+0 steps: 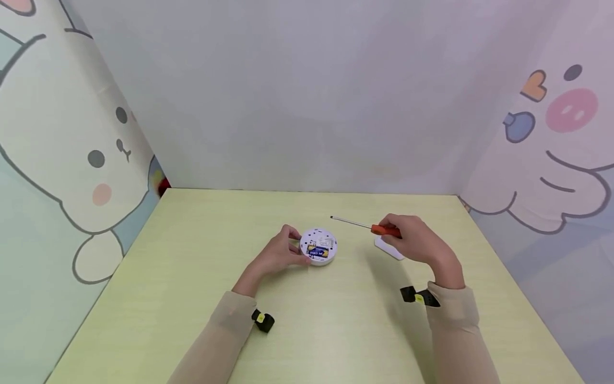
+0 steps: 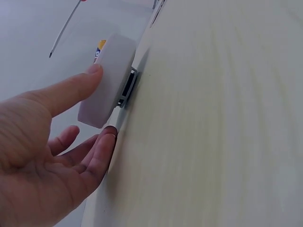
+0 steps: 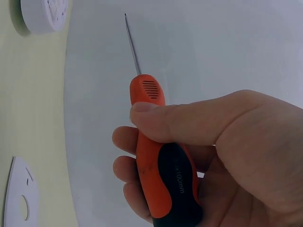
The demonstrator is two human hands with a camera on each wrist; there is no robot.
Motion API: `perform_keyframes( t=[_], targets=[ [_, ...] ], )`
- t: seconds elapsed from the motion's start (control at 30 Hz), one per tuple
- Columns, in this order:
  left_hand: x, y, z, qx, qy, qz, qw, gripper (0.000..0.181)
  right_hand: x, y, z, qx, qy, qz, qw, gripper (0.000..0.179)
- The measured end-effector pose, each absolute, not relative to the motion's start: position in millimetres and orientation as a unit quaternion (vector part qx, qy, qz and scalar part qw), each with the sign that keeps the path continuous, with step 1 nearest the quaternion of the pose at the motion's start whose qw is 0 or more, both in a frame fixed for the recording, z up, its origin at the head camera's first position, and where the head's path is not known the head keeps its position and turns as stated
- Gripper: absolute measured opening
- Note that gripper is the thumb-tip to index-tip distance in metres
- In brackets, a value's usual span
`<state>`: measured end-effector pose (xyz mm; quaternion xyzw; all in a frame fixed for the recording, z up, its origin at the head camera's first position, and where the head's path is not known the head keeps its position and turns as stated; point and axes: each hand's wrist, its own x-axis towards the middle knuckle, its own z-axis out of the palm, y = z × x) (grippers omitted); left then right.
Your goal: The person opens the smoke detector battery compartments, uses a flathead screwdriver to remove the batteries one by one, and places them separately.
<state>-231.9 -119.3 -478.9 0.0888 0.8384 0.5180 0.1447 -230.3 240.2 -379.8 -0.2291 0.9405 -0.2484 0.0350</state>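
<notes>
A round white smoke alarm (image 1: 326, 261) rests on the table, its battery (image 1: 317, 251) showing in the face turned up. My left hand (image 1: 279, 250) holds it at its left side, with the thumb (image 2: 78, 90) against the rim and the fingers spread round the edge. My right hand (image 1: 417, 240) grips a flat-tipped screwdriver (image 3: 156, 175) by its orange and black handle. The metal shaft (image 1: 352, 222) points left in the air, its tip above and right of the alarm, apart from it.
A flat white plate (image 1: 389, 248) with a round hole lies on the table below my right hand, partly covered by it in the head view. The pale wooden table (image 1: 192, 298) ends at a grey back wall (image 1: 307, 106). Cartoon-printed side panels (image 1: 566, 160) stand left and right.
</notes>
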Motion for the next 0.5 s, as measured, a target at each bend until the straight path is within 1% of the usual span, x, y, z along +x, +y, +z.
perform_keyframes(
  t=[0.5],
  targets=[
    [-234.3,-125.1,-477.2,0.089,0.851,0.499,0.139,0.056,-230.6,240.3,-380.5,-0.231,0.941,-0.247,0.034,0.014]
  ],
)
